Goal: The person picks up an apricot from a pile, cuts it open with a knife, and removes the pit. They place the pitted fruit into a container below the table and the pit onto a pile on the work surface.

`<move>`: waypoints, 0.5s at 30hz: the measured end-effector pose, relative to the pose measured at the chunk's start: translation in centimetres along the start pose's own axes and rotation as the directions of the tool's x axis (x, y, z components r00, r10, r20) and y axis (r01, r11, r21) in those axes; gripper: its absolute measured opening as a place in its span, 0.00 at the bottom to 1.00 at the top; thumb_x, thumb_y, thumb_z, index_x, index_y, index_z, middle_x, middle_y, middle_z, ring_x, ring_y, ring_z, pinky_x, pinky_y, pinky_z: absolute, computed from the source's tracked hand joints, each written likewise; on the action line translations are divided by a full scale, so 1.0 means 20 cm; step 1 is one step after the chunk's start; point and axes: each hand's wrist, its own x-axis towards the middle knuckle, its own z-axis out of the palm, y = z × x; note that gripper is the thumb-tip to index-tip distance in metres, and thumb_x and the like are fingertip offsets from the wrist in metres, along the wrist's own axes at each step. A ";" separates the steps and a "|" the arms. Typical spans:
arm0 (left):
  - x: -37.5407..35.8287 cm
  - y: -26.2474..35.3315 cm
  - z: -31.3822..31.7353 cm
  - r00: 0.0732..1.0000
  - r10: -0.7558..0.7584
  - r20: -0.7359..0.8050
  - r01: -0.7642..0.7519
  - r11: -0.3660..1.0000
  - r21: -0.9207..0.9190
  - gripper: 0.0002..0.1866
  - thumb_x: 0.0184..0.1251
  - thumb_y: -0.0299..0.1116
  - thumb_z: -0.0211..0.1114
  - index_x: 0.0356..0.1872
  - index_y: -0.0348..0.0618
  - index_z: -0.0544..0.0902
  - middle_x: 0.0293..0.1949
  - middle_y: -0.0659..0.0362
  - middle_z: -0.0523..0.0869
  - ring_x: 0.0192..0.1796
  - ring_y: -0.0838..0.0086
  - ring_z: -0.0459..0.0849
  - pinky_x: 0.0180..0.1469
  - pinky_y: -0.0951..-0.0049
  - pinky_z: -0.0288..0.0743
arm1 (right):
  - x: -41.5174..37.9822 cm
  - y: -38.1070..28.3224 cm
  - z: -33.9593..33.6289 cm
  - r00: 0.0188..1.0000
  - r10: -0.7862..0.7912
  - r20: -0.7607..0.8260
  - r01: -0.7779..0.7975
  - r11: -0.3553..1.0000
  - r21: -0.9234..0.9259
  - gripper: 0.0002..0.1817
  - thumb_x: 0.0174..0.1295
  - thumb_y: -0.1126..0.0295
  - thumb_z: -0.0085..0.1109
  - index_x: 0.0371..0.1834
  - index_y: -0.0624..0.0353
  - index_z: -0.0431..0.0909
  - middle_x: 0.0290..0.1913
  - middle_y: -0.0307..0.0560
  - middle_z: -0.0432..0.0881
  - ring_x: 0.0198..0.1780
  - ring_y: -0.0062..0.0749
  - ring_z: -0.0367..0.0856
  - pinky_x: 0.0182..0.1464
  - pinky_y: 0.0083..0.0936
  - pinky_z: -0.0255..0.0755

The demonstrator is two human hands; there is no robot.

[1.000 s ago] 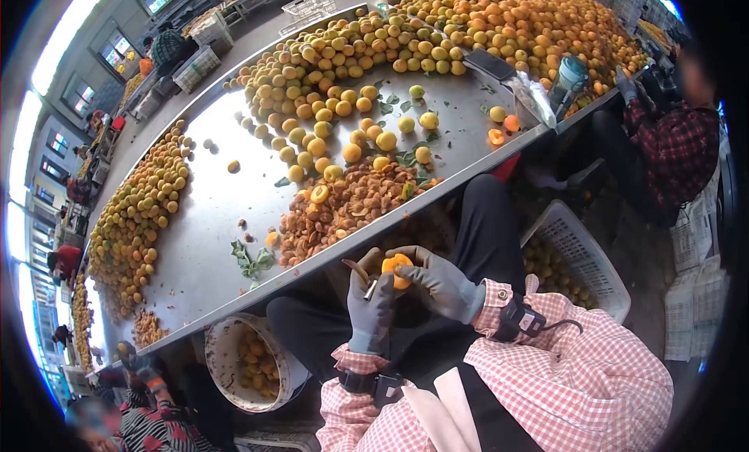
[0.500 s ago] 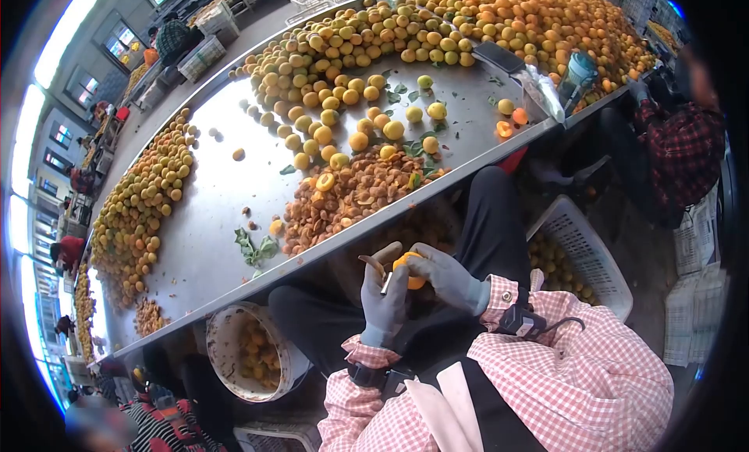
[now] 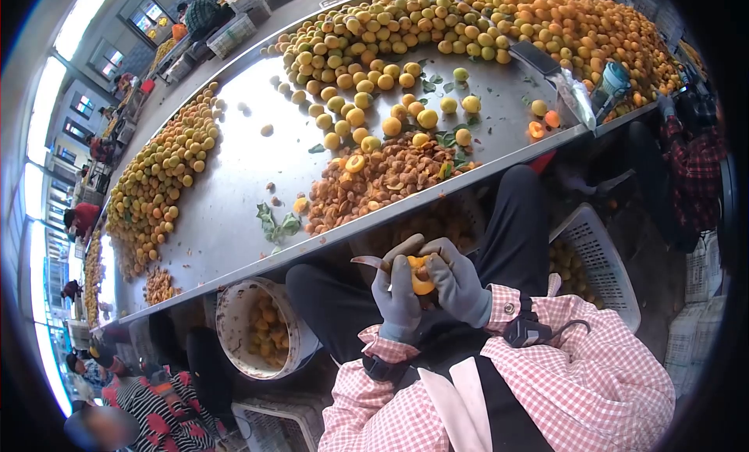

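My left hand [image 3: 396, 302], in a grey glove, is closed on a small knife [image 3: 365, 260] whose curved blade sticks out to the left; the handle is mostly hidden by the fingers. My right hand [image 3: 462, 287], gloved as well, is closed on a cut orange apricot [image 3: 422, 279]. The fruit sits between both hands, and the left fingers touch it too. Both hands are above my lap, just in front of the metal table [image 3: 226, 194]. On the near table edge, beyond the hands, lies a heap of brown apricot pits [image 3: 367, 188].
Whole apricots [image 3: 390, 31] are piled along the table's far side, with another pile [image 3: 160, 187] at left. A white bucket [image 3: 234, 350] holding fruit stands left of my legs; a plastic crate [image 3: 605, 253] stands at right. A co-worker in a checked shirt [image 3: 694, 163] sits at right.
The hands have come closer together around the apricot, and the knife blade now points out more plainly to the left. The whole view has shifted slightly as the head turned.
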 end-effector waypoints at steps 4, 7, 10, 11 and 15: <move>-0.02 0.04 -0.02 1.000 -0.021 0.019 0.022 0.994 -0.107 0.18 0.74 0.35 0.51 0.53 0.30 0.78 0.52 0.51 0.82 0.51 0.71 0.81 0.57 0.74 0.73 | -0.02 -0.01 0.02 0.990 -0.138 -0.014 0.138 0.990 0.008 0.12 0.73 0.62 0.44 0.48 0.60 0.69 0.37 0.50 0.79 0.36 0.32 0.81 0.43 0.23 0.73; -0.02 0.06 -0.03 0.998 -0.055 0.043 0.059 0.994 -0.092 0.18 0.74 0.35 0.51 0.52 0.30 0.78 0.51 0.51 0.82 0.50 0.71 0.81 0.57 0.74 0.73 | -0.03 0.04 0.02 0.973 -0.230 -0.011 0.230 0.973 -0.019 0.12 0.73 0.63 0.44 0.49 0.60 0.69 0.37 0.50 0.79 0.36 0.33 0.81 0.42 0.25 0.73; 0.01 0.03 -0.06 0.993 -0.112 0.044 0.116 0.987 -0.108 0.18 0.74 0.35 0.52 0.52 0.29 0.78 0.51 0.51 0.82 0.50 0.71 0.81 0.56 0.75 0.74 | -0.02 0.07 0.01 0.985 -0.167 0.035 0.166 0.985 0.041 0.14 0.73 0.61 0.45 0.51 0.60 0.67 0.41 0.49 0.78 0.41 0.29 0.79 0.45 0.25 0.72; 0.02 0.01 -0.07 0.990 -0.144 0.004 0.143 0.981 -0.128 0.18 0.74 0.36 0.52 0.52 0.29 0.78 0.51 0.51 0.82 0.50 0.72 0.81 0.56 0.75 0.74 | 0.00 0.06 0.00 0.989 -0.078 0.127 0.065 0.993 0.104 0.15 0.72 0.60 0.46 0.51 0.60 0.67 0.44 0.48 0.76 0.44 0.27 0.77 0.47 0.25 0.71; 0.03 -0.03 -0.10 0.985 -0.174 0.009 0.174 0.979 -0.105 0.17 0.73 0.34 0.55 0.53 0.30 0.78 0.51 0.53 0.83 0.49 0.74 0.81 0.56 0.76 0.74 | 0.07 -0.02 -0.09 0.892 0.240 0.383 -0.318 0.936 0.154 0.21 0.68 0.58 0.56 0.55 0.60 0.64 0.50 0.45 0.69 0.51 0.22 0.70 0.55 0.23 0.67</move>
